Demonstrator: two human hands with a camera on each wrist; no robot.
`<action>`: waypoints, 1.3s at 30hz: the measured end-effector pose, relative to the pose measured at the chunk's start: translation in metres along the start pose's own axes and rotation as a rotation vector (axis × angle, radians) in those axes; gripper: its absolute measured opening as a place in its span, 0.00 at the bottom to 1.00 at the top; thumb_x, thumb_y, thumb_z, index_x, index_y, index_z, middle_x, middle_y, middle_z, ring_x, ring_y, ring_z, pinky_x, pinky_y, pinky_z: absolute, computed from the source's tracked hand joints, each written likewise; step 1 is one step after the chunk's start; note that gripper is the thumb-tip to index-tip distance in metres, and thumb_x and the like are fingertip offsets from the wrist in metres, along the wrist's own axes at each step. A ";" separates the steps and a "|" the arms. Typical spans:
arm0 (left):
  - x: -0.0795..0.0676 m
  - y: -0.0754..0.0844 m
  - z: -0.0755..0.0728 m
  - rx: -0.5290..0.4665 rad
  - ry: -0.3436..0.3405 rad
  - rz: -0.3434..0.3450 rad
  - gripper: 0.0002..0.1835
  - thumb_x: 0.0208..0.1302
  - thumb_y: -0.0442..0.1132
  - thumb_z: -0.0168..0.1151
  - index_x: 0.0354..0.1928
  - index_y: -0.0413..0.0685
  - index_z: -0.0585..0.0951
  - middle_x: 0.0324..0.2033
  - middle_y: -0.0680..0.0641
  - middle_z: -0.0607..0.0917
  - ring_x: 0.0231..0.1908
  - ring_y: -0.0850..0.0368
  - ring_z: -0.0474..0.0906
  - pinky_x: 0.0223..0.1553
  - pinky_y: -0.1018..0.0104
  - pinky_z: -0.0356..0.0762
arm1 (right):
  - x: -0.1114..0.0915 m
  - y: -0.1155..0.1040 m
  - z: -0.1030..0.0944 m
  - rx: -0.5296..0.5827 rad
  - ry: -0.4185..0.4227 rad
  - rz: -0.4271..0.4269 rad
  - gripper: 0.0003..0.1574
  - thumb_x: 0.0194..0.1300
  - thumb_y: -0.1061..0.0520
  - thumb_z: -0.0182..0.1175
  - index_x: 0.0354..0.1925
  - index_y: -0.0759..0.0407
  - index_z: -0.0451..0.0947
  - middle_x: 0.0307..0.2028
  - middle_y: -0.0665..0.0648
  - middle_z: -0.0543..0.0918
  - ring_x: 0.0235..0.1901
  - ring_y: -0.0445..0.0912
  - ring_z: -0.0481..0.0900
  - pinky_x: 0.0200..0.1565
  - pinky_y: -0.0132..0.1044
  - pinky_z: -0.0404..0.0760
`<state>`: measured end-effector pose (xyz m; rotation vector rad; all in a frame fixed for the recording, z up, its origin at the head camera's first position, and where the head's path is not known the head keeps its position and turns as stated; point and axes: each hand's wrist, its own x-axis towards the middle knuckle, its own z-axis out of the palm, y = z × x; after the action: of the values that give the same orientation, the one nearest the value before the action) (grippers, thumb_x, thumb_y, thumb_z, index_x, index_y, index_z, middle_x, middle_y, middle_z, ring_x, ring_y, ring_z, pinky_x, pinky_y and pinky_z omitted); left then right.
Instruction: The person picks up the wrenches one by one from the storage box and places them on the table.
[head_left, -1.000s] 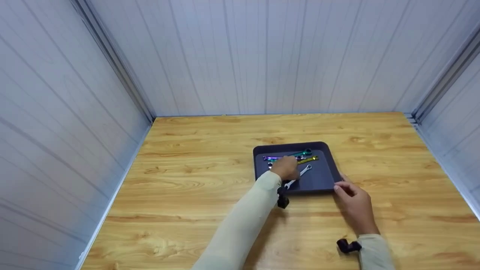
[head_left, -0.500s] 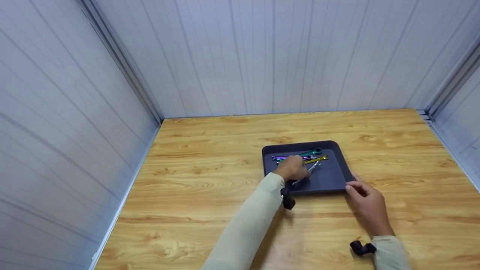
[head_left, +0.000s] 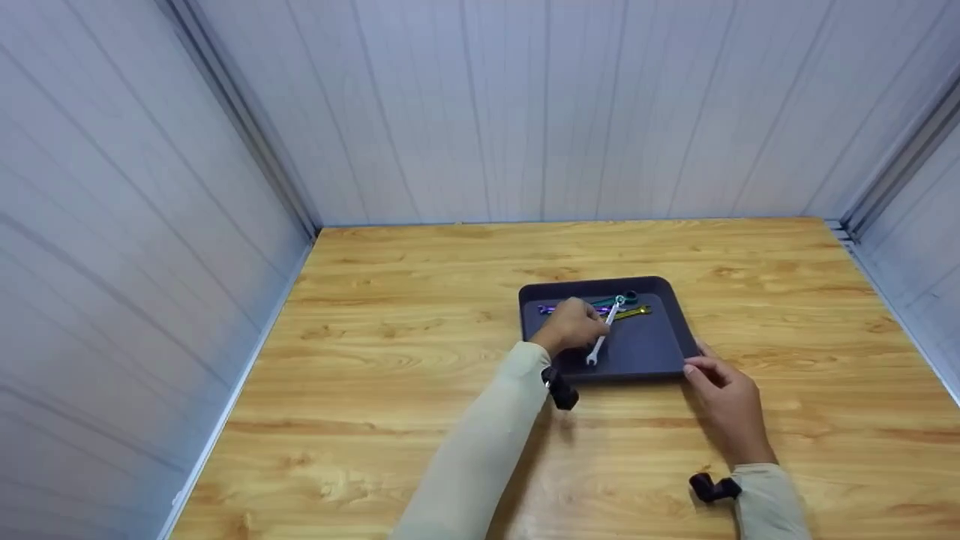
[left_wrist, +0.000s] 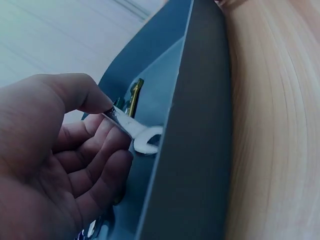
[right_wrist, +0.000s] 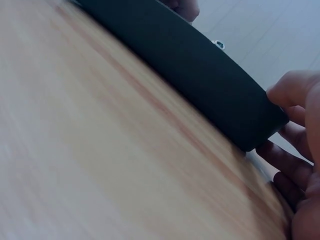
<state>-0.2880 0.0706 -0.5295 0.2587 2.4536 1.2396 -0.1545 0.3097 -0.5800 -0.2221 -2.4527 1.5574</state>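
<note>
A dark grey tray [head_left: 645, 349] holds several combination wrenches. My left hand [head_left: 574, 324] is over its left part and pinches a silver wrench [head_left: 599, 346] between thumb and fingers. Raised off the tray floor, that wrench slants with its open end [left_wrist: 146, 141] toward the near wall. Behind it lie a purple wrench [head_left: 547, 309], a green wrench [head_left: 630, 297] and a yellow wrench [head_left: 639, 310], partly covered by the hand. At the near right corner, my right hand [head_left: 727, 397] grips the tray wall [right_wrist: 190, 70], thumb on the near side and fingers round the corner.
The tray rests on a wood-grain table [head_left: 405, 337]. Pale panel walls [head_left: 495, 112] enclose the table at the back and both sides. Each wrist carries a small black camera mount, such as the left one [head_left: 561, 390].
The silver wrench lay flat in the tray; my left hand has taken hold of it and lifted it slightly. My right hand has stayed at the tray's corner.
</note>
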 end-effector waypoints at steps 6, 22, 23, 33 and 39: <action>-0.002 0.006 0.009 -0.163 -0.008 0.081 0.07 0.63 0.35 0.67 0.26 0.47 0.85 0.23 0.52 0.85 0.22 0.62 0.79 0.25 0.70 0.77 | -0.003 -0.002 -0.014 -0.031 0.022 0.012 0.24 0.71 0.43 0.62 0.51 0.59 0.84 0.68 0.52 0.72 0.68 0.53 0.69 0.54 0.16 0.67; -0.013 -0.007 -0.009 -0.404 0.001 0.045 0.04 0.62 0.26 0.66 0.37 0.39 0.85 0.25 0.49 0.83 0.24 0.56 0.79 0.31 0.63 0.81 | 0.010 -0.004 0.008 0.024 -0.004 -0.018 0.24 0.70 0.42 0.62 0.50 0.59 0.84 0.68 0.51 0.73 0.67 0.50 0.69 0.55 0.19 0.69; -0.014 -0.009 -0.010 -0.408 0.002 0.047 0.04 0.62 0.27 0.66 0.37 0.40 0.86 0.26 0.49 0.83 0.24 0.56 0.79 0.32 0.62 0.82 | 0.010 -0.003 0.010 0.028 -0.004 -0.022 0.24 0.70 0.42 0.62 0.50 0.59 0.84 0.67 0.51 0.73 0.67 0.49 0.70 0.55 0.19 0.69; -0.029 -0.022 -0.006 -0.587 -0.070 0.026 0.12 0.61 0.26 0.65 0.47 0.36 0.85 0.34 0.45 0.85 0.28 0.54 0.82 0.39 0.58 0.85 | -0.004 0.000 0.004 0.019 -0.021 -0.001 0.24 0.70 0.41 0.62 0.53 0.57 0.84 0.67 0.50 0.73 0.67 0.50 0.70 0.52 0.17 0.69; -0.033 -0.021 -0.015 -0.609 -0.076 0.036 0.18 0.59 0.25 0.65 0.53 0.29 0.81 0.33 0.45 0.85 0.27 0.53 0.82 0.37 0.58 0.85 | -0.002 -0.004 0.003 0.021 -0.032 0.006 0.24 0.70 0.42 0.62 0.53 0.57 0.84 0.68 0.50 0.72 0.68 0.49 0.68 0.54 0.16 0.67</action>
<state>-0.2640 0.0366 -0.5297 0.1728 1.8982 1.8722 -0.1531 0.3046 -0.5776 -0.2020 -2.4606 1.6010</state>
